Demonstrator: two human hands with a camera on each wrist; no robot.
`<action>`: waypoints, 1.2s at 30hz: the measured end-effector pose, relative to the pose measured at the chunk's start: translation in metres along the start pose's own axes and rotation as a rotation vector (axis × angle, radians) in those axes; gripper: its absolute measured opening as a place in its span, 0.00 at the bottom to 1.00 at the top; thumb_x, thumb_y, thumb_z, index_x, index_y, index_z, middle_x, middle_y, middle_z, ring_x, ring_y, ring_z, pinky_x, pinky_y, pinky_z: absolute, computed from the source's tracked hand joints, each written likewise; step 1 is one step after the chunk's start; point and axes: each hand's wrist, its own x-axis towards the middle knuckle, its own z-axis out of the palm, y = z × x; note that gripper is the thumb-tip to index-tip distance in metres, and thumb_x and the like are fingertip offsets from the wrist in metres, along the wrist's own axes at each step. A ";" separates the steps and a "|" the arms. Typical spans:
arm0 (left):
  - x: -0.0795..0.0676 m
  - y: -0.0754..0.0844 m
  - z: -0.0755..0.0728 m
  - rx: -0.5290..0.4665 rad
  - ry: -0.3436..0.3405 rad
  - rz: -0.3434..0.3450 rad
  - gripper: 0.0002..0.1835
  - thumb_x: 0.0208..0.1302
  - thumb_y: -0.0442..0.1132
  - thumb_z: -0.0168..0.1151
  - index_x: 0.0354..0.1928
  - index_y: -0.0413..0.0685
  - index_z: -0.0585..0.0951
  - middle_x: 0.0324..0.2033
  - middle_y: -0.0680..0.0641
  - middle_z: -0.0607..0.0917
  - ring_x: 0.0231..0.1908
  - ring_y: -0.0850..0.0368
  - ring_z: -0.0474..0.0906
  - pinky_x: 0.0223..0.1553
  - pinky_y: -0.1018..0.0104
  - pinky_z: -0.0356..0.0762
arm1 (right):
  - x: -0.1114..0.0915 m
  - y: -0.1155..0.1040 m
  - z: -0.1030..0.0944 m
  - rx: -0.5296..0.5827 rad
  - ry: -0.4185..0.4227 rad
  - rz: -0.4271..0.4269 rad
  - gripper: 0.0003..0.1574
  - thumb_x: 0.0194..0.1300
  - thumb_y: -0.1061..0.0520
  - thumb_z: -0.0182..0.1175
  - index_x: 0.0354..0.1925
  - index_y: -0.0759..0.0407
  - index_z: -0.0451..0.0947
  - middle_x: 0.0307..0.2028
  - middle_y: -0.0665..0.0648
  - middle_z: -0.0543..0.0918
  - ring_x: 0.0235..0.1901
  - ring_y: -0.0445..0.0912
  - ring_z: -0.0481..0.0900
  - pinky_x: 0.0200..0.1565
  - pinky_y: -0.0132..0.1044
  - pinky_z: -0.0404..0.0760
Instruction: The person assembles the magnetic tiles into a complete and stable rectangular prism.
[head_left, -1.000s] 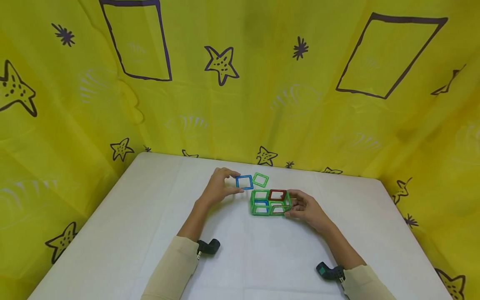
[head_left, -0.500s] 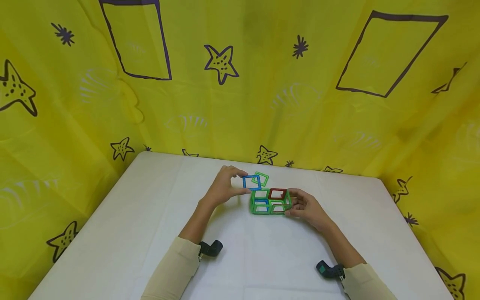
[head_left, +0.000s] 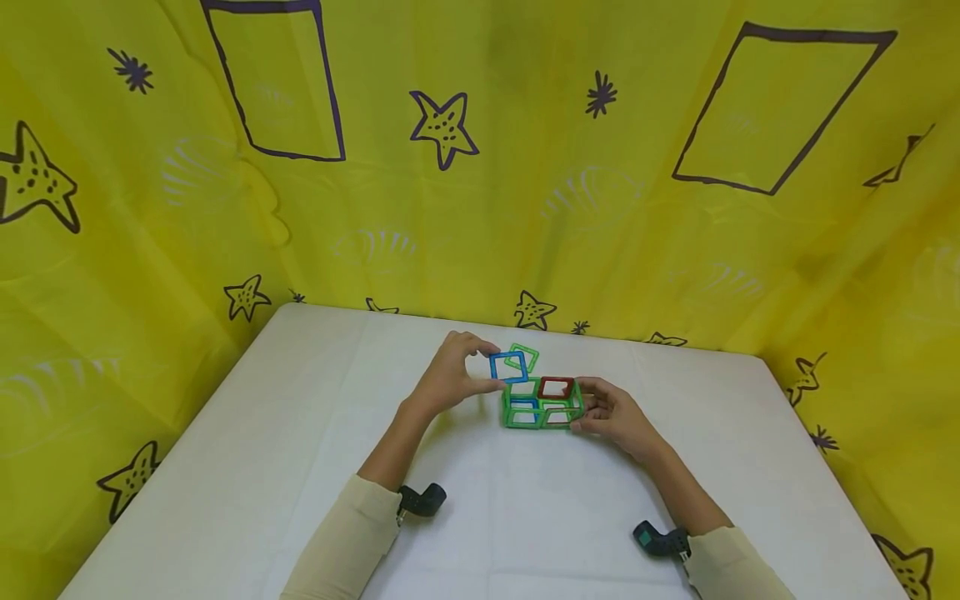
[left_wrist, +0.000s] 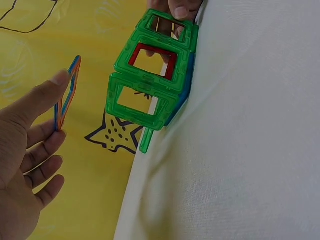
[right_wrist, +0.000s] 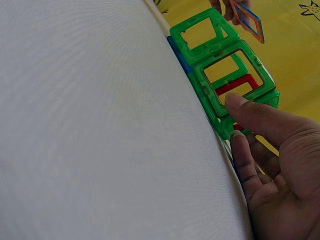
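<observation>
My left hand (head_left: 450, 375) pinches a blue square magnetic tile (head_left: 507, 353) by its left side, between thumb and fingertips. In the left wrist view an orange layer (left_wrist: 73, 90) shows along the tile's edge. The tile is raised beside the left end of a low box of magnetic tiles (left_wrist: 145, 78), mostly green and two squares long. A red tile (head_left: 541, 388) stands in its back wall, and a blue one (left_wrist: 187, 82) lies in its base. At the box's right end my right hand (head_left: 617, 421) grips it, thumb (right_wrist: 250, 110) on the near wall.
Behind the box a loose green square tile (head_left: 535, 361) lies on the white tabletop (head_left: 450, 533), partly overlapped by the held tile in the head view. A yellow curtain (head_left: 510, 233) with drawn stars encloses the back and sides. Both wrists carry black cameras (head_left: 423, 500).
My left hand has carried the blue tile to the right, from beside the loose green tile to the box's back left corner. The right hand and the box have stayed in place.
</observation>
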 end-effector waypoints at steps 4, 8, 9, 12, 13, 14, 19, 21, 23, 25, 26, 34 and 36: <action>0.000 0.001 0.002 0.001 0.007 0.017 0.27 0.54 0.46 0.85 0.55 0.46 0.88 0.47 0.48 0.85 0.55 0.49 0.72 0.57 0.51 0.75 | 0.000 -0.001 -0.001 -0.010 0.002 -0.007 0.44 0.60 0.68 0.76 0.70 0.69 0.70 0.61 0.72 0.77 0.47 0.53 0.80 0.46 0.31 0.82; -0.001 0.003 0.004 -0.006 0.009 0.033 0.27 0.54 0.47 0.85 0.54 0.46 0.88 0.47 0.48 0.85 0.54 0.48 0.72 0.56 0.51 0.75 | 0.000 -0.002 0.000 -0.018 0.004 -0.013 0.43 0.60 0.68 0.76 0.70 0.70 0.69 0.61 0.73 0.77 0.47 0.51 0.80 0.46 0.30 0.82; -0.001 0.004 0.004 -0.005 0.009 0.034 0.27 0.54 0.47 0.85 0.54 0.46 0.88 0.47 0.49 0.85 0.54 0.49 0.72 0.56 0.52 0.75 | 0.000 -0.002 0.000 -0.015 0.006 -0.011 0.43 0.60 0.68 0.76 0.70 0.70 0.69 0.61 0.73 0.77 0.46 0.51 0.80 0.47 0.30 0.82; -0.002 0.006 0.006 0.002 0.009 0.034 0.27 0.54 0.48 0.85 0.54 0.46 0.88 0.47 0.49 0.85 0.54 0.49 0.72 0.55 0.53 0.76 | 0.001 -0.002 0.000 -0.011 0.012 0.002 0.44 0.59 0.69 0.76 0.70 0.69 0.70 0.62 0.72 0.77 0.46 0.51 0.80 0.47 0.30 0.82; -0.002 0.006 0.007 0.005 0.008 0.034 0.27 0.54 0.48 0.85 0.54 0.46 0.88 0.47 0.48 0.85 0.54 0.49 0.72 0.55 0.52 0.76 | 0.001 -0.002 0.000 -0.010 0.008 0.002 0.44 0.60 0.69 0.76 0.70 0.70 0.69 0.62 0.72 0.77 0.47 0.51 0.80 0.47 0.30 0.82; -0.003 0.006 0.008 0.010 0.006 0.032 0.27 0.54 0.48 0.85 0.54 0.46 0.88 0.47 0.48 0.85 0.54 0.49 0.72 0.55 0.53 0.76 | 0.001 -0.002 0.000 -0.009 0.007 0.003 0.44 0.59 0.69 0.76 0.70 0.70 0.69 0.62 0.72 0.77 0.47 0.52 0.80 0.47 0.30 0.82; -0.005 0.006 0.013 0.030 -0.005 0.019 0.27 0.55 0.49 0.84 0.55 0.47 0.88 0.48 0.48 0.85 0.54 0.49 0.72 0.55 0.53 0.77 | -0.001 -0.002 0.000 -0.004 0.001 0.007 0.44 0.60 0.69 0.76 0.71 0.71 0.68 0.62 0.73 0.76 0.48 0.53 0.79 0.47 0.30 0.81; -0.006 0.007 0.015 0.034 -0.011 0.012 0.27 0.55 0.49 0.83 0.55 0.47 0.87 0.49 0.49 0.84 0.54 0.51 0.71 0.55 0.54 0.77 | -0.002 -0.002 0.000 0.000 0.003 0.006 0.44 0.60 0.69 0.76 0.71 0.71 0.69 0.62 0.73 0.76 0.48 0.53 0.79 0.46 0.30 0.82; -0.006 0.007 0.016 0.036 -0.017 0.010 0.27 0.55 0.49 0.83 0.55 0.47 0.87 0.49 0.50 0.84 0.54 0.51 0.71 0.55 0.54 0.77 | -0.002 -0.003 0.001 0.005 0.000 0.000 0.44 0.60 0.69 0.75 0.71 0.71 0.68 0.62 0.73 0.76 0.47 0.53 0.79 0.46 0.30 0.82; -0.006 0.008 0.018 0.041 -0.023 0.011 0.27 0.55 0.49 0.83 0.55 0.48 0.87 0.49 0.50 0.84 0.54 0.52 0.71 0.55 0.54 0.77 | -0.002 -0.003 0.001 0.010 -0.002 -0.006 0.44 0.60 0.70 0.75 0.71 0.71 0.69 0.62 0.73 0.76 0.47 0.52 0.80 0.46 0.30 0.82; -0.006 0.008 0.018 0.043 -0.025 0.012 0.27 0.55 0.49 0.83 0.55 0.47 0.88 0.49 0.50 0.84 0.54 0.52 0.71 0.55 0.54 0.77 | -0.002 -0.003 0.001 0.010 -0.004 -0.008 0.44 0.60 0.70 0.75 0.71 0.71 0.69 0.62 0.73 0.76 0.47 0.52 0.80 0.46 0.30 0.82; -0.005 0.010 0.024 0.087 -0.045 0.014 0.28 0.55 0.51 0.83 0.56 0.48 0.88 0.50 0.50 0.84 0.55 0.52 0.71 0.57 0.54 0.77 | -0.002 -0.002 0.000 0.007 -0.003 -0.007 0.44 0.59 0.70 0.76 0.70 0.71 0.69 0.63 0.74 0.76 0.47 0.53 0.80 0.47 0.30 0.81; -0.006 0.011 0.025 0.098 -0.049 0.014 0.28 0.55 0.52 0.83 0.56 0.49 0.88 0.50 0.50 0.84 0.55 0.52 0.71 0.57 0.54 0.77 | -0.002 -0.002 0.000 0.007 -0.003 -0.011 0.44 0.59 0.70 0.76 0.70 0.70 0.69 0.62 0.73 0.76 0.47 0.53 0.80 0.47 0.30 0.81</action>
